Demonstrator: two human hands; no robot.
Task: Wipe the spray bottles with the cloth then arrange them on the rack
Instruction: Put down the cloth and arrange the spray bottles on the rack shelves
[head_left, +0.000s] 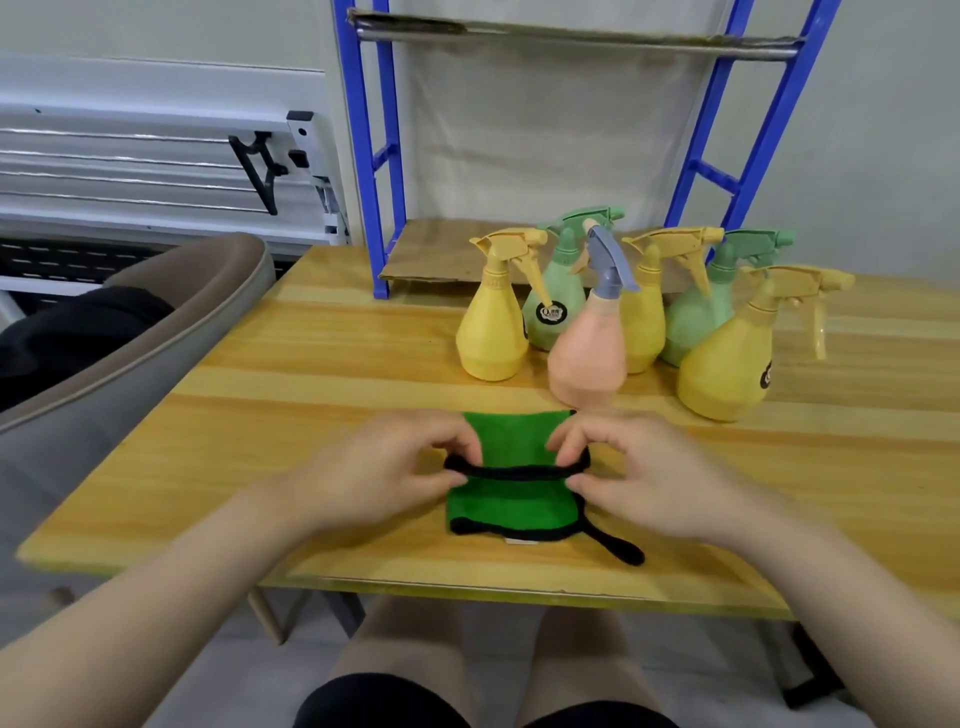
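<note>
While both hands pinch the black edge of the soft green cloth (511, 499), the left hand (387, 467) at one end and the right hand (641, 473) at the other, the cloth lies folded on the yellow wooden table (291, 374) close to the person. Just past it stand six plastic spray bottles, with the pink bottle with the grey top (589, 353) nearest, and the blue metal rack (387, 156) behind them. They stand so close together that a quick reach for one could knock the others over.

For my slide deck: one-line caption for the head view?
Both hands fold a black-edged green cloth before six plastic spray bottles.
</note>
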